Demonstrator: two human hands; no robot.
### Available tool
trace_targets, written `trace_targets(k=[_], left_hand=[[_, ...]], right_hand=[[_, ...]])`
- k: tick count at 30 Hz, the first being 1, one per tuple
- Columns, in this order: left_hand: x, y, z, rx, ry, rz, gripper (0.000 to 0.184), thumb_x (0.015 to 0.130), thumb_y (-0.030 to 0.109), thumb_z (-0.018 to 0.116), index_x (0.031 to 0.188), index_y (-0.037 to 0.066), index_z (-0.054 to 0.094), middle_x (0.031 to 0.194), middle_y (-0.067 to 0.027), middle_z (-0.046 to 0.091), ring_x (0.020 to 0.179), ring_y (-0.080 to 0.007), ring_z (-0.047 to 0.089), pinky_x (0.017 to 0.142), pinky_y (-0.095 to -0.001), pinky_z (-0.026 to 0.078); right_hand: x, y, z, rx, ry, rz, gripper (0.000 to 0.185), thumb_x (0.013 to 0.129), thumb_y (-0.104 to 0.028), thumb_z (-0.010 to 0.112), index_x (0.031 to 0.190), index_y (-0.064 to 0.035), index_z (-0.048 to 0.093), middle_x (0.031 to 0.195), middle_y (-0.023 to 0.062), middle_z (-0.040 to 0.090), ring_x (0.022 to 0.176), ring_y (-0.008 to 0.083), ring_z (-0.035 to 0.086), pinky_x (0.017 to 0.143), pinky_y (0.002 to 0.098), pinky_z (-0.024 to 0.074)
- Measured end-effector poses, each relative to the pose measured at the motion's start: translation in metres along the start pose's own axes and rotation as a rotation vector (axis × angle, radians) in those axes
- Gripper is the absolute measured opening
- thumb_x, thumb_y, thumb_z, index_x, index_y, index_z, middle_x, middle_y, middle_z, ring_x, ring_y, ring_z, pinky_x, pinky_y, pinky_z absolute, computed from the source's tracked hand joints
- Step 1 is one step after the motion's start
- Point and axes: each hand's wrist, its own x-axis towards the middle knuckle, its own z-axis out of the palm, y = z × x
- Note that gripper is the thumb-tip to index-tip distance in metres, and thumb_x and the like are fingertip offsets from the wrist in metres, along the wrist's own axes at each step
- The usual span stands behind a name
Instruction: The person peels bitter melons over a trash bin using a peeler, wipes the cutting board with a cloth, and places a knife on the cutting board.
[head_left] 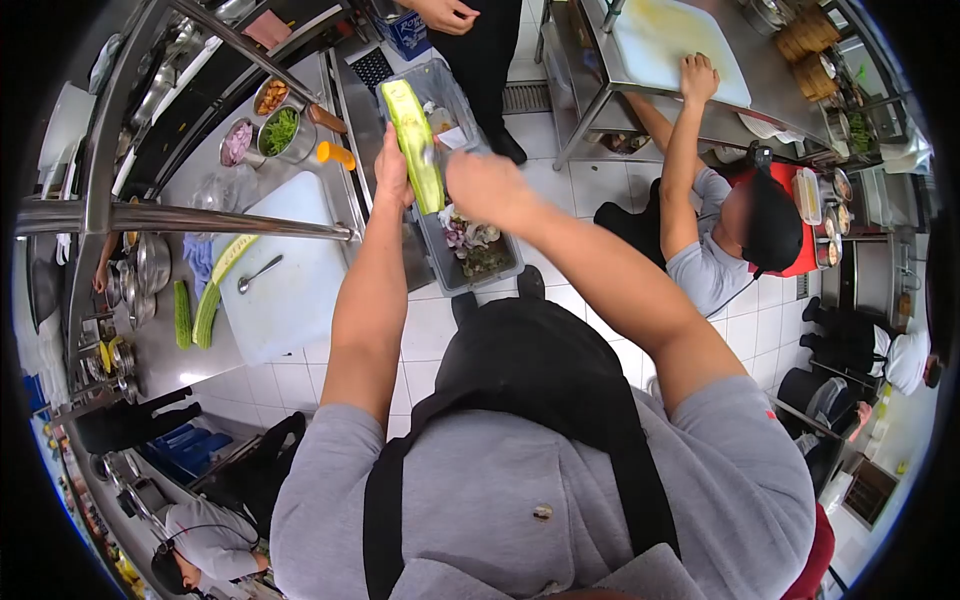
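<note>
A long, pale green halved vegetable, its cut face up, lies in my left hand, whose fingers wrap its left side. Close to its right side is my right hand, closed and blurred by motion around something I cannot make out; a small shiny blurred part shows by the vegetable. Beneath both hands stands a grey bin holding onion skins and other scraps. On the white cutting board to the left are a metal spoon and a cut vegetable piece.
Green vegetables lie beside the board. Bowls of chopped greens and pink pieces stand behind it, near an orange-capped item. A metal rail crosses the left. A co-worker leans at the right table; another person stands ahead.
</note>
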Motion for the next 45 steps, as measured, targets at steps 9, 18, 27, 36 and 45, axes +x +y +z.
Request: trace_targets(k=[9, 18, 27, 36, 45], left_hand=[[-0.013, -0.003, 0.007, -0.028, -0.003, -0.005, 0.063, 0.104, 0.055, 0.027, 0.125, 0.003, 0.055, 0.098, -0.0127, 0.065, 0.088, -0.0224, 0.063, 0.084, -0.0352, 0.053], [-0.025, 0.020, 0.003, -0.029, -0.123, -0.009, 0.063, 0.103, 0.057, 0.031, 0.126, 0.003, 0.053, 0.098, -0.0138, 0.063, 0.083, -0.0218, 0.062, 0.074, -0.0364, 0.054], [-0.031, 0.032, -0.010, 0.181, 0.046, 0.178, 0.056, 0.103, 0.056, 0.034, 0.111, 0.005, 0.055, 0.087, -0.0117, 0.064, 0.071, -0.0199, 0.063, 0.061, -0.0339, 0.056], [-0.039, 0.070, -0.031, 0.321, -0.143, -0.331, 0.037, 0.104, 0.029, 0.039, 0.117, -0.002, 0.055, 0.092, -0.0160, 0.066, 0.077, -0.0235, 0.067, 0.066, -0.0360, 0.058], [-0.139, 0.099, -0.027, 0.211, -0.633, -0.696, 0.056, 0.102, 0.038, 0.044, 0.127, -0.011, 0.051, 0.106, -0.0266, 0.066, 0.092, -0.0343, 0.069, 0.076, -0.0402, 0.059]], right_hand=[[-0.004, -0.014, -0.009, 0.062, 0.078, 0.021, 0.026, 0.089, -0.013, 0.052, 0.105, 0.0075, 0.058, 0.099, 0.0269, 0.070, 0.090, 0.0370, 0.072, 0.076, 0.0455, 0.0576], [-0.007, -0.026, 0.008, -0.025, 0.177, -0.019, 0.020, 0.087, -0.010, 0.053, 0.100, 0.0059, 0.053, 0.087, 0.0266, 0.069, 0.082, 0.0377, 0.072, 0.070, 0.0453, 0.0585], [-0.021, -0.053, 0.031, -0.112, 0.247, -0.053, 0.014, 0.086, -0.010, 0.054, 0.093, 0.0018, 0.053, 0.082, 0.0200, 0.070, 0.075, 0.0328, 0.073, 0.062, 0.0405, 0.0584], [-0.058, -0.053, 0.028, 0.139, 0.234, 0.201, 0.036, 0.087, -0.016, 0.059, 0.113, 0.0053, 0.048, 0.089, 0.0285, 0.067, 0.086, 0.0449, 0.068, 0.076, 0.0537, 0.0549], [-0.035, -0.028, 0.018, 0.388, 0.079, -0.296, 0.066, 0.074, -0.019, 0.077, 0.133, -0.0052, 0.051, 0.108, 0.0218, 0.067, 0.102, 0.0389, 0.065, 0.088, 0.0429, 0.0518]])
